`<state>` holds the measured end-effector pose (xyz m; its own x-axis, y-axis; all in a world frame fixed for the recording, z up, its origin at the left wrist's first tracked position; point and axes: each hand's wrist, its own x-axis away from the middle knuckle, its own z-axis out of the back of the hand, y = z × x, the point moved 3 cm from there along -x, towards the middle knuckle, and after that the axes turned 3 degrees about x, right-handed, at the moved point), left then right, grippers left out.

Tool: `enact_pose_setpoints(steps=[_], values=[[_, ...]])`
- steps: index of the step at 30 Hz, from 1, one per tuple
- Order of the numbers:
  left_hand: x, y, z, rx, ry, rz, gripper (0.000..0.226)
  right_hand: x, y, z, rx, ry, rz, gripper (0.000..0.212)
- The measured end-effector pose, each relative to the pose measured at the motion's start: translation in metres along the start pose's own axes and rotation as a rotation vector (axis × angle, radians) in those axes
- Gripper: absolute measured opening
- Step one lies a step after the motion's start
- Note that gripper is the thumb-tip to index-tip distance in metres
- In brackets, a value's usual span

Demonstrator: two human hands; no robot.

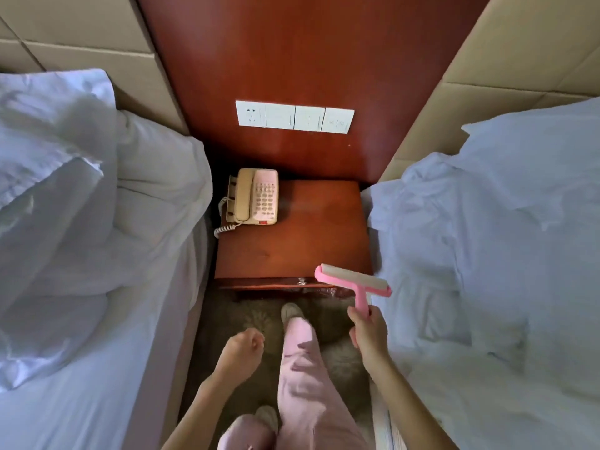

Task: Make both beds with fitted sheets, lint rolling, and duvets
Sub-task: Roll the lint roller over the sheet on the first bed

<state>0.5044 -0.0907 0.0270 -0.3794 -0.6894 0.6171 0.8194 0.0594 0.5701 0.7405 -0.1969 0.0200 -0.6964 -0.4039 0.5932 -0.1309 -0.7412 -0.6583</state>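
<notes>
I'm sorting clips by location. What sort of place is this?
Probably a twin hotel room: a left bed and right bed with rumpled white bedding flank a wooden nightstand holding a corded phone, below a switch-and-socket panel.

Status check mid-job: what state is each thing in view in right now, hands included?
lint roller: gripped by its handle, roller end up.
right hand: grips the lint roller's handle.
left hand: fingers curled, holding nothing.
left bed: sheet on, white bedding heaped on it.
right bed: covered in rumpled white bedding, unmade.
telephone: handset on its cradle, on the nightstand.
</notes>
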Motion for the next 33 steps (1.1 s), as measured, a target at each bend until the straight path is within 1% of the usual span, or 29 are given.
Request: enact_pose_setpoints(steps=[4, 6, 8, 10, 11, 13, 15, 21, 24, 28, 33], values=[[-0.067, 0.031, 0.007, 0.038, 0.022, 0.057, 0.015, -0.097, -0.050, -0.012, 0.005, -0.035, 0.004, 0.036], [-0.106, 0.035, 0.005, 0.047, 0.022, 0.107, 0.022, -0.148, -0.067, -0.025, 0.009, -0.050, 0.038, 0.036], [-0.131, 0.032, 0.002, 0.066, 0.031, 0.149, 0.017, -0.181, -0.079, -0.037, 0.040, -0.061, 0.063, 0.032], [-0.164, 0.034, -0.003, 0.059, 0.023, 0.138, 0.016, -0.221, -0.084, -0.053, 0.098, -0.043, 0.098, 0.030], [-0.178, 0.036, -0.005, 0.055, 0.006, 0.127, 0.020, -0.237, -0.085, -0.062, 0.120, -0.037, 0.108, 0.031], [-0.209, 0.041, -0.010, 0.051, -0.023, 0.078, 0.021, -0.266, -0.080, -0.082, 0.134, -0.053, 0.106, 0.032], [-0.237, 0.043, -0.014, 0.076, -0.023, 0.048, 0.017, -0.283, -0.072, -0.099, 0.156, -0.062, 0.101, 0.032], [-0.302, 0.034, 0.000, 0.044, 0.012, 0.008, 0.022, -0.312, -0.048, -0.123, 0.213, 0.006, 0.143, 0.038], [-0.313, 0.019, 0.005, 0.032, 0.020, 0.022, 0.020, -0.318, -0.037, -0.126, 0.237, 0.046, 0.142, 0.039], [-0.317, -0.004, 0.001, 0.010, 0.002, 0.078, 0.017, -0.323, -0.029, -0.129, 0.293, 0.057, 0.132, 0.039], [-0.317, -0.007, -0.009, 0.031, -0.021, 0.075, 0.016, -0.328, -0.024, -0.128, 0.482, 0.115, 0.136, 0.039]])
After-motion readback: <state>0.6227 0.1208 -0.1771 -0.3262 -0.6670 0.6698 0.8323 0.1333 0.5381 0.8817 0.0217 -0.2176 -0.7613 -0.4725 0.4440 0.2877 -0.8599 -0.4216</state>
